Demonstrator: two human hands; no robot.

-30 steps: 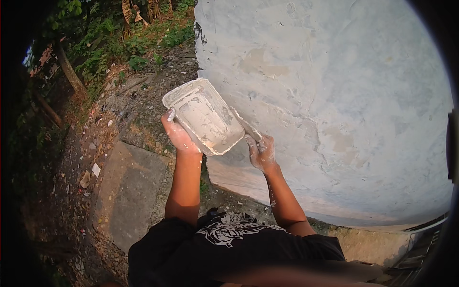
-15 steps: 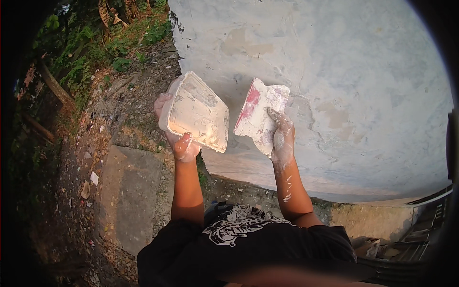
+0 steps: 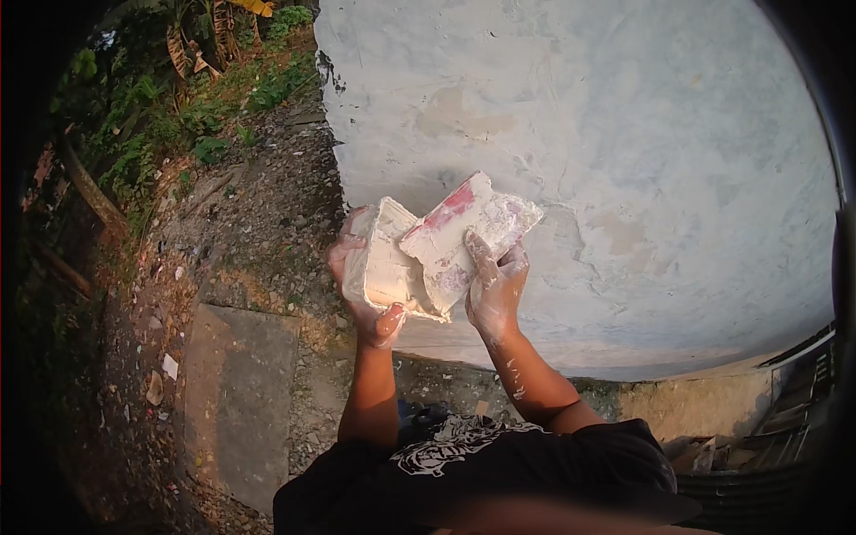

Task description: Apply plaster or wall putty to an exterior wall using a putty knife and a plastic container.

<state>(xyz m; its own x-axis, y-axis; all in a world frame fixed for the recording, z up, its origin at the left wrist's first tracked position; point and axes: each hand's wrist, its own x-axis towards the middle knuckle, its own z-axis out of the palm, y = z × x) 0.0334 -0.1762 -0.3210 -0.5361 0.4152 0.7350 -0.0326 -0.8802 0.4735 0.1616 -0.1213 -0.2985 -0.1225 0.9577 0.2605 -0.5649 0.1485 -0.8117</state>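
Note:
My left hand (image 3: 370, 308) grips a white plastic tub (image 3: 385, 259) by its side, thumb over the near rim. Off-white putty coats the tub's inside walls. In my right hand (image 3: 496, 281) is a flat putty spreader (image 3: 459, 234), red where its face shows through a thick white coating. Its left end lies over the tub's right rim and hides part of the opening. Whitish smears cover both hands and run along my right forearm. Behind them stands a grey-white skimmed wall (image 3: 660, 160) with beige patches.
The wall's rough left edge borders stony, littered ground (image 3: 250, 232). A concrete slab (image 3: 245, 392) lies at lower left, and green plants (image 3: 187, 107) grow at upper left. Dark corrugated sheets (image 3: 749, 490) sit at lower right.
Both hands have come together and lower. The tub has shifted right and down; the spreader has turned, tilting rightward, and moved from beside the tub to over its rim.

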